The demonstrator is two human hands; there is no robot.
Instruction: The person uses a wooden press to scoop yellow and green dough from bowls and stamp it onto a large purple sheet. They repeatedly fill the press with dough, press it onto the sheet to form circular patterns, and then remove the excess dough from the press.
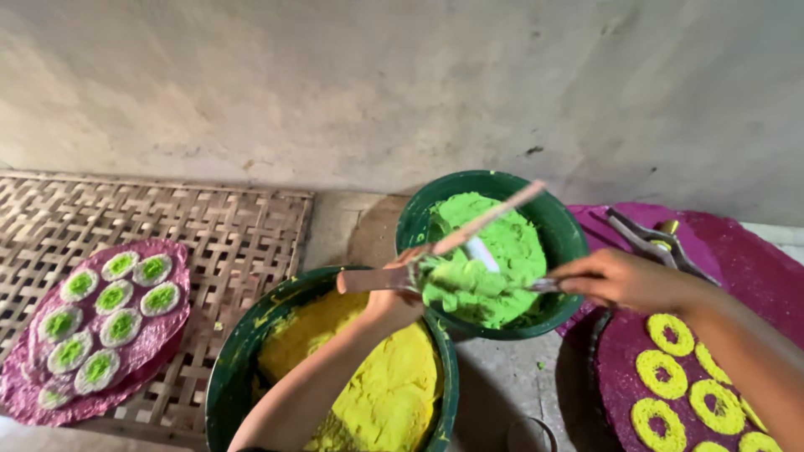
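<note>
- The left hand [394, 289] has its fingers curled tight around a press tool [419, 272], a flat handled thing whose end pokes out past the thumb side toward the yellow bowl.
- Packed onto the tool, just beyond the left fingertips, sits a lump of green dough [456, 285].
- The right hand [620, 278] is closed round the handle of a metal scraper [540, 285]; its blade end touches the green lump from the far side.
- Between the two hands, a pale wooden stick [490, 219] slants up and away from the left fingers, over the dough.
- Directly under both sets of fingers is the green bowl of green dough [561, 230], well filled.
- Below the left wrist and forearm lies the green bowl of yellow dough [230, 368], touching the first bowl's rim.
- Under the right forearm, a purple round tray [615, 368] carries yellow noodle rings [670, 333].
- Just past the right knuckles, a metal press [649, 238] rests on another purple tray [754, 259].
- Well off to the left of the left hand, a purple tray [163, 331] of white-and-green noodle cakes [109, 297] lies on a woven bamboo mat [243, 226].
- Beyond everything rises a grey wall [377, 84].
</note>
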